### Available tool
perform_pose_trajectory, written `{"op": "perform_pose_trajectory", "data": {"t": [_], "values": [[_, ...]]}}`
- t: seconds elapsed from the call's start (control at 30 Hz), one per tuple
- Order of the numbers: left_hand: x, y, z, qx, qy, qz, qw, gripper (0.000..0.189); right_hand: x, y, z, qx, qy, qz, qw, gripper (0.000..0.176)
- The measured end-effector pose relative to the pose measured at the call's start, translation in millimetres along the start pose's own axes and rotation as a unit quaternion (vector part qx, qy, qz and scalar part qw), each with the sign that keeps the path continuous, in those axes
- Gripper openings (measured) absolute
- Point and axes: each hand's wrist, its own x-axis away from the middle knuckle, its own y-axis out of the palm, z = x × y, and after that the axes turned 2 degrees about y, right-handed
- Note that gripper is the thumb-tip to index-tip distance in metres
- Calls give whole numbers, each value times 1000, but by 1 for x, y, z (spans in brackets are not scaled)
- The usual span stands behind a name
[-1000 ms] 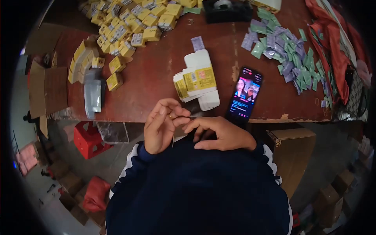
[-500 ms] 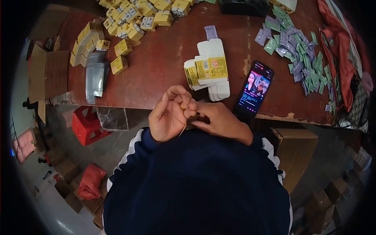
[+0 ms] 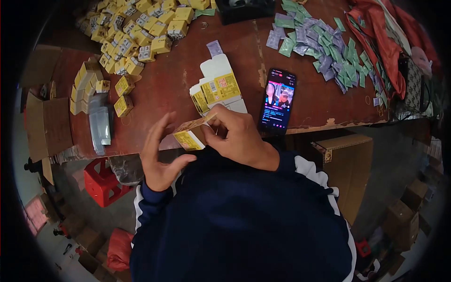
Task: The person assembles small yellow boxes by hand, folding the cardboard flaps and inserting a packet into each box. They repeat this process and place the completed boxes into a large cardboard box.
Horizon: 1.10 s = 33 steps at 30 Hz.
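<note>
My right hand (image 3: 240,136) pinches a small yellow carton (image 3: 187,140) between thumb and fingers, just in front of the table's near edge. The carton is partly opened out, with a white flap at its lower side. To its left is my left hand (image 3: 157,157), fingers and thumb spread apart around the carton's outer end and holding nothing. Just beyond my right hand lies a stack of flattened yellow and white cartons (image 3: 220,90). A purple sachet (image 3: 214,48) rests at the far end of that stack.
A phone (image 3: 277,101) with a lit screen lies right of the flat cartons. Green and purple sachets (image 3: 329,54) are heaped at the back right. Filled yellow boxes (image 3: 141,35) pile up at the back left, with clear plastic sleeves (image 3: 100,124) nearer. A red stool (image 3: 99,185) stands below.
A yellow carton is now in my right hand. My left hand has moved left and spread its fingers. The view has shifted, so the table's things sit further left.
</note>
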Motion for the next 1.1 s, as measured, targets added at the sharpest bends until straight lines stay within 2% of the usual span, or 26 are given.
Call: {"op": "perform_pose_trajectory", "data": {"t": [0.07,0.1,0.2,0.33,0.43,0.5,0.63,0.67,0.7,0.73,0.77,0.83,0.9,0.93,1.0,1.03,1.1], "values": [[0,12,5,-140,28,-39,989,85,-2,7,0,-38,10,10,999,18],[-2,18,8,-151,46,-19,987,81,-2,7,0,-35,11,14,999,18],[-7,20,6,-190,69,-36,979,79,-3,5,0,-35,37,18,999,18],[-15,18,13,-182,42,-74,980,77,-4,1,3,-45,74,5,996,16],[-20,13,14,-162,21,-95,982,73,-5,1,4,-55,81,0,995,16],[-22,9,13,-97,-40,-105,989,72,-7,0,5,-61,83,0,995,15],[-21,6,4,-97,-45,-105,989,69,-13,-6,4,-86,94,-40,991,14],[-20,6,3,-37,-96,-77,992,68,-17,-10,3,-104,94,-63,988,14],[-19,5,1,24,-147,-48,988,66,-24,-20,4,-88,51,-61,993,12],[-20,4,-3,22,-147,-43,988,66,-35,-35,5,-74,8,-61,995,12],[-22,2,-8,66,-140,-29,988,65,-50,-56,-4,-123,126,-61,983,12],[-26,-4,-14,103,-129,-4,986,64,-83,-84,-1,-1,92,49,995,14],[-30,-5,-17,156,-128,-10,979,65,-114,-105,19,83,120,5,989,12],[-33,-3,-17,154,-125,-5,980,65,-132,-103,36,83,115,2,990,12],[-37,1,-18,199,-134,6,971,67,-155,-95,78,233,-84,-60,967,13],[-37,2,-20,200,-134,8,971,67,-162,-90,83,234,-85,-61,967,13],[-38,3,-24,214,-146,-3,966,67,-176,-72,92,300,-122,-154,933,22]]}}
